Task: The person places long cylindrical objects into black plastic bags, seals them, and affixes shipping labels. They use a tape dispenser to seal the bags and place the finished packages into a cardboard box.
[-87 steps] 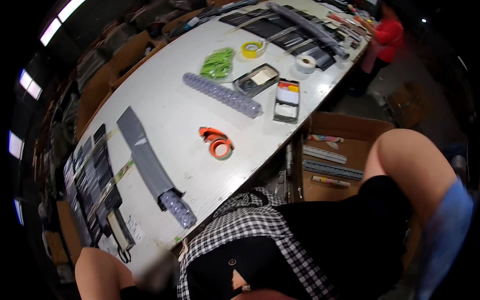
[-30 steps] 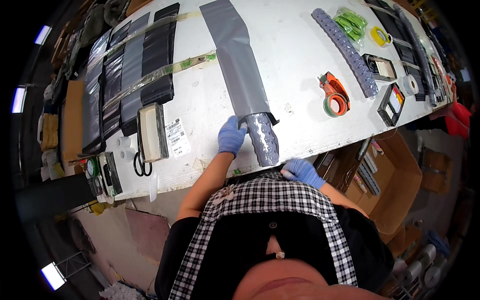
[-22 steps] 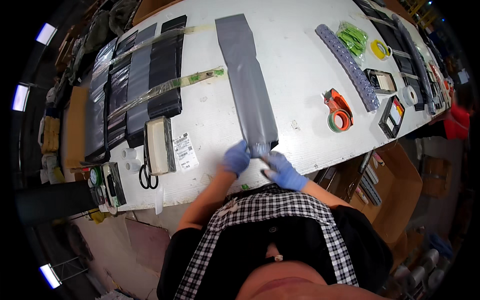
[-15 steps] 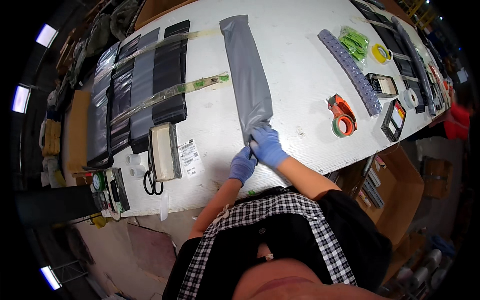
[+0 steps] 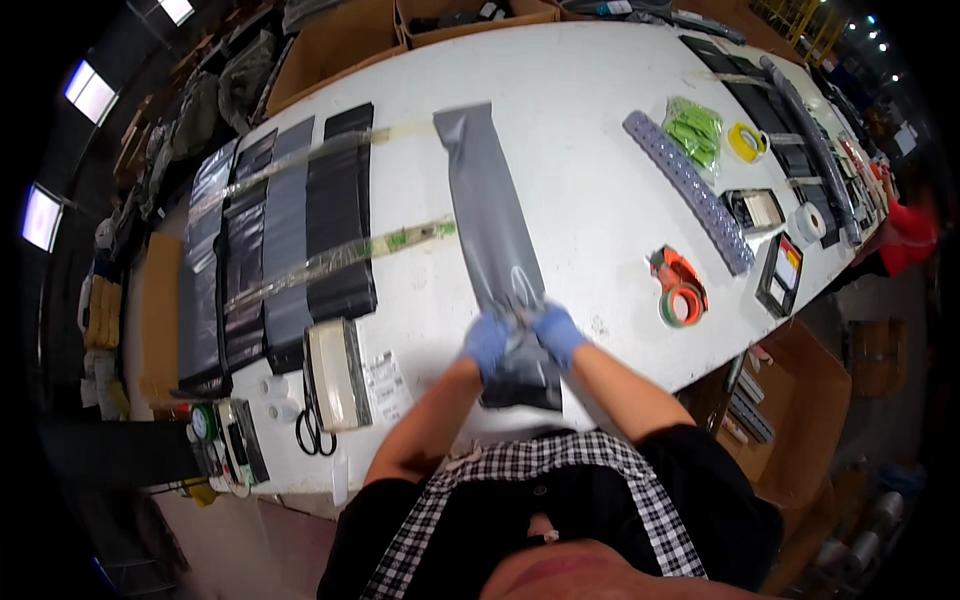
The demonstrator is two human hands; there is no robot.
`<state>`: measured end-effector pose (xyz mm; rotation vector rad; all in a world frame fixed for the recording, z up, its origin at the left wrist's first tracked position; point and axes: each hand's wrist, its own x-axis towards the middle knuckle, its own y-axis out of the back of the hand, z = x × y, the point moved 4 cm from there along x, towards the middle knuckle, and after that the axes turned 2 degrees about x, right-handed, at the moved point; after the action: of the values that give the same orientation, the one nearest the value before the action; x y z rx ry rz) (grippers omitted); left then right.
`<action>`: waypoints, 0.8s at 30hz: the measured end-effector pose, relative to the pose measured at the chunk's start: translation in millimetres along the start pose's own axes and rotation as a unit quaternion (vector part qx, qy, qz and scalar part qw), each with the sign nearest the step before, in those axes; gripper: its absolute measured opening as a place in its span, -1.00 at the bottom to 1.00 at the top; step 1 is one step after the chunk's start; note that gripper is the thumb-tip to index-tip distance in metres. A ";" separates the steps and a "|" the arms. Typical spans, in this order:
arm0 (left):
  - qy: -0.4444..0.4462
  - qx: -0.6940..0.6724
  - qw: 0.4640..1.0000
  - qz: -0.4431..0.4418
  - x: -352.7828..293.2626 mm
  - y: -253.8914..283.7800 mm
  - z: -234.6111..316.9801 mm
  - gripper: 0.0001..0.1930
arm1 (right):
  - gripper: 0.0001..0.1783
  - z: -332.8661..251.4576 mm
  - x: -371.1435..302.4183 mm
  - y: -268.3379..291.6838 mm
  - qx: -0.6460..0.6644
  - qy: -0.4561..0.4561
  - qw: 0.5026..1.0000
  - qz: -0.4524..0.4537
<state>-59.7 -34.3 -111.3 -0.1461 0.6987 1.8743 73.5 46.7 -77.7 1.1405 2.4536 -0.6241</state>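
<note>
A long grey plastic mailing bag lies lengthwise on the white table in front of me. Its far part is flat and smooth; the near part is bunched and creased. Both my hands wear blue gloves and hold it near its close end, my left hand on the left edge and my right hand on the right edge. Their fingers are curled into the plastic, slightly blurred. Below the hands the bag's end spreads out toward me, showing a dark lining. What is inside the bag is hidden.
Left on the table are taped-down stacks of grey and black bags, black scissors and a label sheet. Right are an orange tape dispenser, a bubble-wrap roll, yellow tape and a cardboard box below the edge.
My hands have moved apart from their pinch at the bag's end and now grip its two sides. The near end has spread open, and the view has tilted up.
</note>
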 end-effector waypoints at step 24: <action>0.141 -0.264 0.951 -0.080 -171.1 -65.3 -8.8 -0.83 | -0.76 27.3 -138.9 121.0 -0.261 -0.055 0.963 -0.024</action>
<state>66.9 -161.6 -73.8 -0.8041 0.3413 1.8607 256.2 15.6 -60.7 0.8095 2.3480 -0.0332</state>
